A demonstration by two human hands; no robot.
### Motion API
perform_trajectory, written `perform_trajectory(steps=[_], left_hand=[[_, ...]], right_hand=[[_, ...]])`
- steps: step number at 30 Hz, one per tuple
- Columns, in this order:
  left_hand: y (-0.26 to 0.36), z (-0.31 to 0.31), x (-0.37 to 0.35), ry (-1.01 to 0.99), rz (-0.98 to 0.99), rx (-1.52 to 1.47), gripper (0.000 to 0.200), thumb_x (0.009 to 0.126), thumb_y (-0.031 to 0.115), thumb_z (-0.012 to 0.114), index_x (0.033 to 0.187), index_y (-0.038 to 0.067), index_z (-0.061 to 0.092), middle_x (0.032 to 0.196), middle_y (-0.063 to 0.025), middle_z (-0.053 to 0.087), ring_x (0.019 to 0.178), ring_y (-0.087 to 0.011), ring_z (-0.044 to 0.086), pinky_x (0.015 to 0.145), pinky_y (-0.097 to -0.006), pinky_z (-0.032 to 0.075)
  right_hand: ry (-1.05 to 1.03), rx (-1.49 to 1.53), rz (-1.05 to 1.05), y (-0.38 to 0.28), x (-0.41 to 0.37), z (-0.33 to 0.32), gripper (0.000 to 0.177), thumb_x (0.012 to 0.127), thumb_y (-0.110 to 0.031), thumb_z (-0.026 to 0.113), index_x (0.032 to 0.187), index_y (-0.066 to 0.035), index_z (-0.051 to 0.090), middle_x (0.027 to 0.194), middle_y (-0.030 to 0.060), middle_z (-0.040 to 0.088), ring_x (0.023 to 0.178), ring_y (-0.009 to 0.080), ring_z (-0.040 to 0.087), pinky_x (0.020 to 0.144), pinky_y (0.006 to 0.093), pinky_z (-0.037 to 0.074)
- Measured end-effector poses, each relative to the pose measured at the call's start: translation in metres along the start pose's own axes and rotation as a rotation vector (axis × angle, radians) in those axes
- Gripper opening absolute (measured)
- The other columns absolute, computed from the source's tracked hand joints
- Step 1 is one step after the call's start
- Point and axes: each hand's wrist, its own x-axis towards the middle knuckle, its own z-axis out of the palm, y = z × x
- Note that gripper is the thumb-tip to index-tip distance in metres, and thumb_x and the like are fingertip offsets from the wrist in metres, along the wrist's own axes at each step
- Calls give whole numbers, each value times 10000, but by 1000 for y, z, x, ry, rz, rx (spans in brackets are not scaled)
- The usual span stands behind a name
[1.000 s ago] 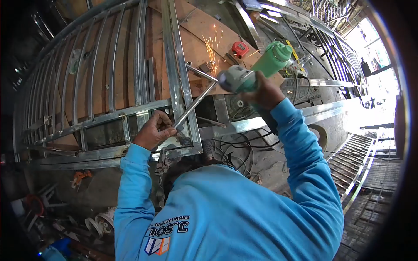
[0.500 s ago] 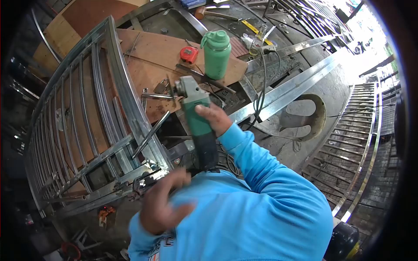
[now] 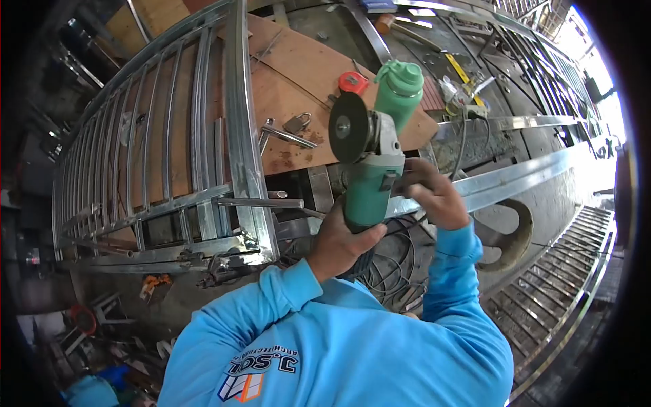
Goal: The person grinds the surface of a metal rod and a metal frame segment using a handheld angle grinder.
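A green angle grinder [image 3: 369, 190] with a dark cutting disc [image 3: 350, 127] stands nearly upright in front of my chest, disc facing left. My left hand [image 3: 344, 239] is wrapped round the lower part of its body, thumb across the front. Just right of the grinder's head, my right hand [image 3: 437, 195] has its thumb and fingers bent but apart; some fingertips are hidden in shadow behind the tool. Directly beyond the grinder stands a green bottle [image 3: 400, 91], partly covered by it. A red tape measure [image 3: 352, 82] lies beside the bottle.
A metal grille frame [image 3: 245, 136] lies at the left over a brown board [image 3: 298, 74]. On the board are a padlock [image 3: 297, 123] and a metal rod. Long steel bars [image 3: 522, 169] extend right. A hammer [image 3: 407, 30] lies at the back; a coiled cable [image 3: 393, 261] lies below.
The grinder has passed from my right hand to my left and turned so its disc shows. My right hand has come off its body. The camera view has shifted left.
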Motion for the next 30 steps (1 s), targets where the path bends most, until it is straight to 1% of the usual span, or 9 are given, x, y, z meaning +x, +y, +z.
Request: perform_trajectory(steps=[5,8,11,13,16,20,22,26,30], left_hand=[[-13,18,44,256,51,135,389,835,258,785,1074,3,613,945,-88,663,855,-201,626,808,-343,507],[-45,17,77,371,112,189,489,817,295,791,1139,-6,578,1030,-156,673,912,-276,652,829,-395,513],[-77,8,103,413,-57,193,509,796,308,806,1102,-32,583,1007,-179,683,895,-309,665,824,-428,513],[-81,3,114,498,-127,216,511,789,327,806,1073,-42,594,970,-189,690,868,-319,676,810,-439,518],[-119,-19,140,627,-112,265,473,781,346,796,1004,-40,637,916,-205,707,857,-348,701,791,-444,531],[-115,-32,154,655,-248,370,404,754,333,827,888,-21,685,843,-133,711,740,-258,672,704,-394,526],[-105,-33,153,677,-329,579,445,748,399,810,862,-20,707,799,-195,720,727,-371,701,693,-434,549],[-92,-24,155,674,-424,750,632,805,467,711,1106,-83,632,1123,-327,655,1094,-462,623,951,-495,494],[-121,-17,164,726,-266,943,782,823,482,661,1297,-116,491,1277,-351,569,1261,-507,494,1069,-532,395]], right_hand=[[594,-42,38,19,-22,-61,363,1032,-258,577,1285,2,569,1015,87,699,853,143,664,738,275,550],[724,-30,102,34,-26,-93,401,1021,-311,596,1282,-8,577,1008,90,699,842,146,670,711,276,551],[866,-245,84,52,-15,-135,458,964,-399,673,1166,11,646,977,81,703,804,132,666,664,284,539],[969,-751,109,65,0,-175,483,958,-419,645,1134,30,659,1028,210,722,861,302,702,791,388,544],[1060,-1017,183,79,32,-230,465,971,-422,600,1124,10,676,1080,256,699,972,401,673,878,474,520],[752,-1637,211,127,81,-335,472,963,-423,565,1168,-6,650,1132,244,676,1067,445,631,935,516,508],[825,-1567,345,153,118,-383,442,924,-355,620,1196,-8,644,1193,262,671,1102,434,645,939,494,524],[650,-1611,528,125,144,-360,417,894,-278,648,1218,-16,647,1206,249,684,1142,404,650,973,479,524],[380,-1697,626,179,180,-437,404,863,-274,681,1171,-13,683,1199,239,691,1124,401,661,955,479,532]])
